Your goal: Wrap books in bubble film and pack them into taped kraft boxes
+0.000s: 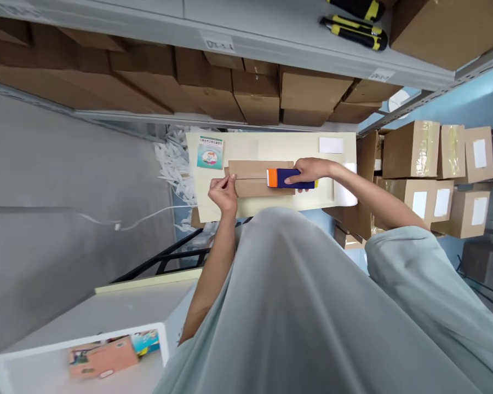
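Note:
A long, low cardboard box (250, 187) lies on the pale yellow table (246, 148), a seam running along its middle. At its left end is my left hand (225, 194), thumb and fingers pinched on the edge of the cardboard. My right hand (308, 169) is wrapped round a navy and orange block-shaped object (285, 178), held over the right part of the box; its exact kind is not clear. Behind my left hand lies a teal and white booklet (210, 153). A white paper slip (331, 145) rests at the table's back right.
Cardboard boxes fill the shelf (213, 33) ahead, with box cutters (355, 32) on its upper level. Stacked cartons (411, 148) stand at the right. Shredded paper (175, 164) lies left of the table. A white bin (78, 355) with colourful packages is at lower left.

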Action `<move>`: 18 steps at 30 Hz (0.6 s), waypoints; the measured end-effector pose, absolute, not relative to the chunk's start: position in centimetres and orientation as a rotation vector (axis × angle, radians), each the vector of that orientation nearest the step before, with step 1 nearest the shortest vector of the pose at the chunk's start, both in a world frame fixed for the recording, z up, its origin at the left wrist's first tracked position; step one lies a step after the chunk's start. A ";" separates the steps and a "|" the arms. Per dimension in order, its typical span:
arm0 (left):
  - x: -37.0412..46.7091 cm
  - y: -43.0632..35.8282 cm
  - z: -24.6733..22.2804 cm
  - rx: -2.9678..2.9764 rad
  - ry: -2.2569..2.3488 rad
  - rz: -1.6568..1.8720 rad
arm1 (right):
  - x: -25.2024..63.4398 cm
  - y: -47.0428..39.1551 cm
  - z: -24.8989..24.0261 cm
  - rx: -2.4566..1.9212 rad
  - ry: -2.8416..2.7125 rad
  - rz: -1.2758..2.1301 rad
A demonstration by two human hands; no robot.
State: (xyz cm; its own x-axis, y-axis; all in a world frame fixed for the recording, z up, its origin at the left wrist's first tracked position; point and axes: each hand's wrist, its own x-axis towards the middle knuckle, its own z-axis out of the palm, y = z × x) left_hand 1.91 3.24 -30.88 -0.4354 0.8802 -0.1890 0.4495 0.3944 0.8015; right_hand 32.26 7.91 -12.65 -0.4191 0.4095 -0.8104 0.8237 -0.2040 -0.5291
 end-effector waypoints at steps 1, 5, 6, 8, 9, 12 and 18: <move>2.0 3.2 -30.9 1.140 2.053 0.890 | 34.0 7.5 -11.9 1.429 1.648 -1.731; 2.2 3.4 -31.1 1.140 2.093 0.836 | 40.8 5.9 -10.2 1.480 1.490 -1.776; 2.3 3.4 -31.1 1.143 2.103 0.829 | 42.0 5.6 -10.3 1.497 1.475 -1.763; 2.3 3.6 -31.2 1.160 2.119 0.824 | 43.7 5.2 -11.0 1.504 1.461 -1.753; 2.3 3.6 -31.3 1.172 2.123 0.824 | 44.1 5.2 -11.7 1.497 1.457 -1.754; 2.4 3.6 -31.3 1.223 2.115 0.822 | 44.6 5.2 -14.1 1.476 1.457 -1.737; 3.0 3.4 -30.6 1.284 2.149 0.781 | 42.9 5.4 -17.5 1.468 1.576 -1.404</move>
